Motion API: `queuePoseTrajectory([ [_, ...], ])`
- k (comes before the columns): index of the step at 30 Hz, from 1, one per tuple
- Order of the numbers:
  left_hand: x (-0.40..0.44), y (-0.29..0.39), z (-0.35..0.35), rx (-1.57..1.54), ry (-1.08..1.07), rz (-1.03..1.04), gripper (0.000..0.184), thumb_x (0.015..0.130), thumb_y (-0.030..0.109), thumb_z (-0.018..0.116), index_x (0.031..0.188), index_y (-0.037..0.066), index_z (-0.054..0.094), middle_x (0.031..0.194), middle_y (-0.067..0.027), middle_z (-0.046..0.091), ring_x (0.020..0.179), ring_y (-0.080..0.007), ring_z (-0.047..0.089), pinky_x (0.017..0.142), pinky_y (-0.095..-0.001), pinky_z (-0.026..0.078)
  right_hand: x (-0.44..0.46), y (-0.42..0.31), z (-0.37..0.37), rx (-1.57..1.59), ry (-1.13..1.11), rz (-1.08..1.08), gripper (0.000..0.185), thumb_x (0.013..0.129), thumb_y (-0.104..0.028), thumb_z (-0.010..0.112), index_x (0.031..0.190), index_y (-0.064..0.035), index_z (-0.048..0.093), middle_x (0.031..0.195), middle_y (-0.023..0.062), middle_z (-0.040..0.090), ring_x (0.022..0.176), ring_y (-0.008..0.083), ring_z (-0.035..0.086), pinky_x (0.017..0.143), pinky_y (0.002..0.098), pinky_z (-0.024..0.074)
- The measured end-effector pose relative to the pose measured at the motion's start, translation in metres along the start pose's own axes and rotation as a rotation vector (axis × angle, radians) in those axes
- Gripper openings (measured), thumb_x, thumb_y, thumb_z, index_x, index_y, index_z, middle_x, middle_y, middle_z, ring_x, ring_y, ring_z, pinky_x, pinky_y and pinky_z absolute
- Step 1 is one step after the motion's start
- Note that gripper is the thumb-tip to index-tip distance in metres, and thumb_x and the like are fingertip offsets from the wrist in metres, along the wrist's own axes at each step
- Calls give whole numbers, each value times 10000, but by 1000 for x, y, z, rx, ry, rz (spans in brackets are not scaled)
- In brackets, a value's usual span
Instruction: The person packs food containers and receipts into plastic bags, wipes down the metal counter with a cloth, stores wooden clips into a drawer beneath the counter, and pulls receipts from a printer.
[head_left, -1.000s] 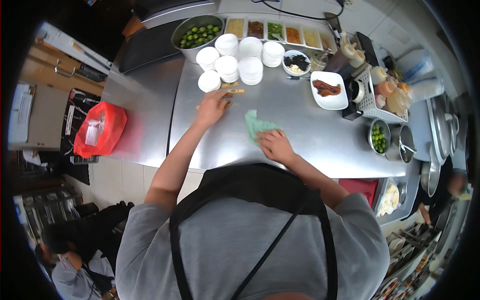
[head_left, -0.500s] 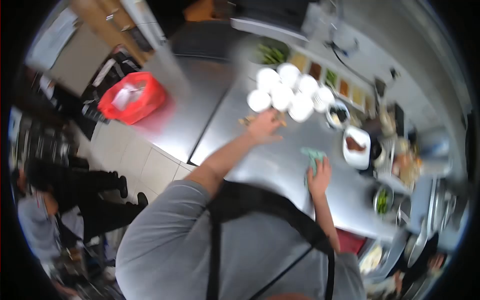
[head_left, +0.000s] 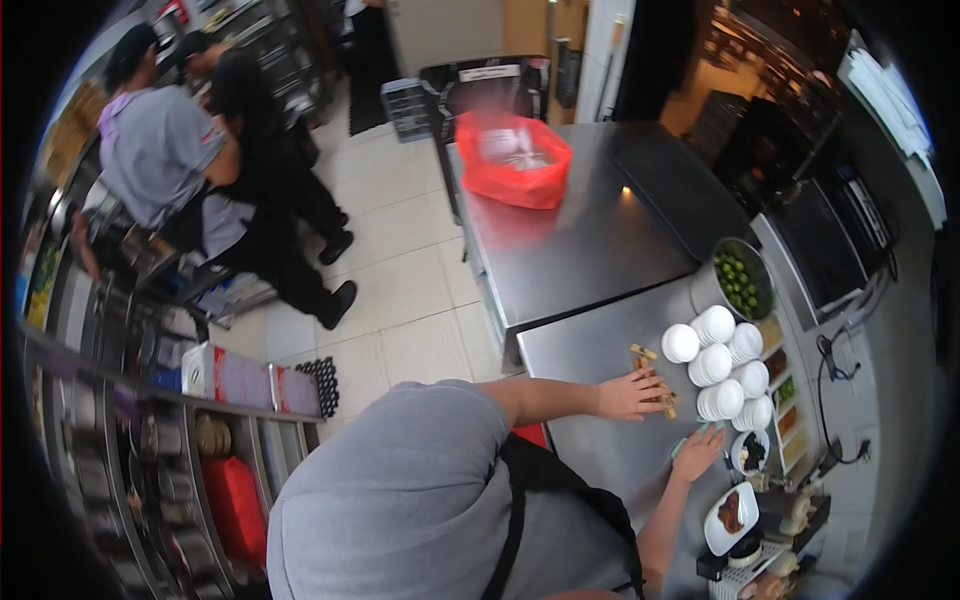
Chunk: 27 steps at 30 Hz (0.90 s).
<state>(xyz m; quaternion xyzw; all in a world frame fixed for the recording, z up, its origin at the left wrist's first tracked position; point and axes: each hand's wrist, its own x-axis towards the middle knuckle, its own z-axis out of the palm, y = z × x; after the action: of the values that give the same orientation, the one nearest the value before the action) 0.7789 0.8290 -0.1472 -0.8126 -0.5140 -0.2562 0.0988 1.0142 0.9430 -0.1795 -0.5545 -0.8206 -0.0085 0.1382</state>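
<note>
In the head view, stacks of white dishes [head_left: 709, 365] stand on a steel table [head_left: 598, 445]. The left hand [head_left: 630, 396] lies just beside the stacks, on their near-person side, its fingers extended over several tan strips [head_left: 643, 353]; whether it grips them I cannot tell. The right hand [head_left: 697, 455] rests just below the stacks, fingers stretched over a mostly hidden green cloth [head_left: 708, 427]; its hold cannot be told either. A metal pot [head_left: 706, 292] of green limes [head_left: 738, 287] stands just above the stacks, a white dish [head_left: 720, 541] of reddish-brown food [head_left: 731, 512] below them. A red bag [head_left: 530, 190] sits well apart, up and left of the stacks.
</note>
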Motion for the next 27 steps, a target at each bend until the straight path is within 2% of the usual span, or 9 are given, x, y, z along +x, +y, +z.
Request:
queuePoseTrajectory([
  [6, -63, 35, -29, 54, 6, -356, 509, 735, 290, 579, 1166, 73, 417, 1240, -135, 361, 1188, -293, 303, 1010, -464, 196, -9, -6, -18, -38, -25, -23, 431, 875, -262, 384, 1244, -41, 390, 1314, 188, 316, 1210, 326, 300, 983, 459, 243],
  [8, -78, 52, -41, 41, -104, -526, 540, 771, 261, 547, 1227, 49, 351, 1301, -164, 289, 1237, -308, 239, 1031, -448, 165, -33, 0, -17, -24, -47, -107, 441, 877, -269, 381, 1256, -42, 375, 1305, 198, 325, 1213, 327, 295, 988, 459, 235],
  [12, -128, 86, -28, 62, -68, -687, 562, 811, 293, 492, 1265, 21, 303, 1347, -168, 234, 1269, -302, 189, 1038, -437, 142, -115, -8, -25, 10, -77, -382, 482, 867, -282, 385, 1282, -41, 334, 1302, 209, 320, 1220, 360, 270, 998, 465, 209],
  [14, -153, 107, -39, 71, -90, -563, 565, 845, 311, 434, 1290, 6, 264, 1381, -164, 176, 1290, -286, 148, 1041, -433, 124, -144, -35, -46, 50, -129, -482, 493, 857, -286, 402, 1278, -38, 339, 1305, 210, 315, 1220, 366, 268, 998, 470, 204],
  [16, -176, 127, -54, 85, -129, -586, 581, 846, 338, 412, 1299, 12, 251, 1382, -167, 176, 1291, -289, 148, 1044, -425, 115, -150, -62, -53, 85, -177, -552, 504, 847, -291, 419, 1273, -34, 343, 1308, 211, 311, 1219, 373, 266, 999, 475, 200],
  [18, -206, 143, -59, 51, -207, -663, 621, 828, 354, 452, 1306, 19, 239, 1389, -161, 159, 1293, -295, 137, 1039, -440, 123, -143, -92, -53, 168, -220, -760, 511, 826, -293, 453, 1257, -32, 366, 1315, 209, 304, 1223, 369, 266, 997, 482, 200],
  [20, -243, 162, -66, -5, -263, -887, 646, 800, 355, 507, 1295, 21, 261, 1386, -162, 168, 1288, -304, 148, 1031, -454, 149, -136, -129, -42, 207, -193, -856, 507, 820, -286, 463, 1248, -29, 377, 1315, 206, 306, 1225, 368, 264, 996, 480, 205],
  [24, -344, 188, -69, 128, -568, -1287, 615, 772, 312, 565, 1266, 37, 322, 1348, -184, 234, 1248, -346, 222, 999, -461, 219, -125, -204, -26, 288, -150, -994, 495, 813, -274, 476, 1234, -27, 397, 1313, 193, 315, 1228, 363, 263, 995, 477, 214],
  [27, -401, 220, -89, 196, -692, -1577, 437, 746, 305, 587, 1079, 31, 516, 1264, -166, 359, 1189, -322, 316, 943, -439, 305, -110, -251, -2, 315, -97, -975, 491, 816, -274, 476, 1230, -23, 397, 1312, 189, 317, 1224, 360, 271, 994, 481, 216],
])
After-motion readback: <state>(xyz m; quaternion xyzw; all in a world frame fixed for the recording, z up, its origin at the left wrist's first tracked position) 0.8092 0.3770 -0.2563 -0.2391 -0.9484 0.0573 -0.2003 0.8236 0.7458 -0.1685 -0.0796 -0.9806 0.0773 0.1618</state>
